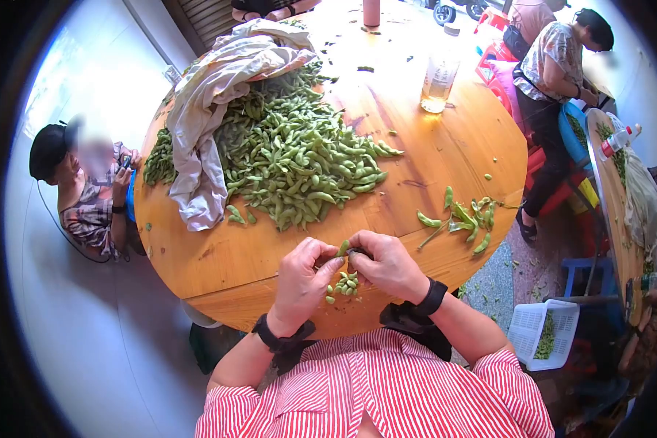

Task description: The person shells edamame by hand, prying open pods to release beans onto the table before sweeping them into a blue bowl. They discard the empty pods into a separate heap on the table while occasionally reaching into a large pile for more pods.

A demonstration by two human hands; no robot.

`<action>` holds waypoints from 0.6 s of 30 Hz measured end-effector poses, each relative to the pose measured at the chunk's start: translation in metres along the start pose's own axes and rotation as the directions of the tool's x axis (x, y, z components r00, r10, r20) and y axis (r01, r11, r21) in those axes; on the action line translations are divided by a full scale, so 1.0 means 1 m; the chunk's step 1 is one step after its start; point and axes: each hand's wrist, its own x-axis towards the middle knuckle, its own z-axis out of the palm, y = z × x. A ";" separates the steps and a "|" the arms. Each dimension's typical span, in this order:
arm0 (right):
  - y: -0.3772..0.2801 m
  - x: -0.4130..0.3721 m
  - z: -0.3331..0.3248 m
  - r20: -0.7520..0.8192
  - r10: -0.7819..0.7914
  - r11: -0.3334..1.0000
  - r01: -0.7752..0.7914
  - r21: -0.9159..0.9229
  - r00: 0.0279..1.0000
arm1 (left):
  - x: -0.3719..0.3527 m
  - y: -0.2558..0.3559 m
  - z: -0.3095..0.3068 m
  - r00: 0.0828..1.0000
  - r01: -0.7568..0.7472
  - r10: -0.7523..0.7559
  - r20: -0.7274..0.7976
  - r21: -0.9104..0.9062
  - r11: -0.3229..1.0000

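My left hand (301, 281) and my right hand (388, 264) meet over the near edge of the round wooden table (431, 153), both pinching one green bean pod (343, 249) between the fingertips. Just below the hands lies a small cluster of shelled beans (344, 285). A big heap of green pods (292, 157) covers the table's middle and left. A few loose pods (463, 217) lie to the right of my right hand.
A crumpled pale cloth (208, 109) drapes over the heap's left side. A clear bottle (439, 79) stands at the far side. One person sits at the left of the table, another stands at the far right. A white basket (546, 332) sits on the floor.
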 end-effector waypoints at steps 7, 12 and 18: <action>-0.006 -0.003 0.005 -0.066 -0.146 0.956 0.124 -0.267 0.987 | -0.009 0.005 0.008 0.947 -0.304 0.322 -0.004 0.321 0.897; -0.008 0.000 0.002 0.021 -0.258 0.930 0.255 -0.265 0.966 | -0.004 -0.005 -0.006 0.976 -0.217 0.211 0.055 0.143 0.966; -0.007 -0.001 0.001 0.088 -0.264 0.923 0.278 -0.267 0.961 | -0.001 -0.009 -0.020 0.879 0.455 -0.314 0.360 -0.437 0.776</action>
